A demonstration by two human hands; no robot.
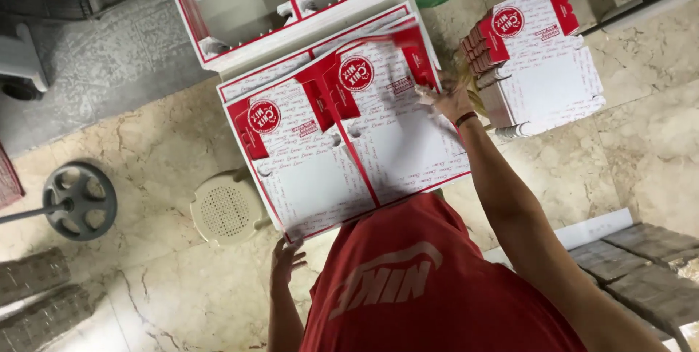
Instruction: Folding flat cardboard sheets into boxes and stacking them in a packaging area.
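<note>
The flat box sheet [349,133] lies on a stack of sheets, just beyond the person's chest. Left of it stands a stool [227,210] (partly under its corner), farther left a wheel [79,200]. Right of it sits a pile of folded boxes [535,61]; behind it, open boxes [284,2].

A flat red-and-white cardboard sheet [342,141] lies on a stack above a beige stool [227,210]. The right hand [448,101] presses its far right edge; the left hand [286,261] hangs open below its near left corner. A pile of folded boxes [539,68] sits just right.
</note>
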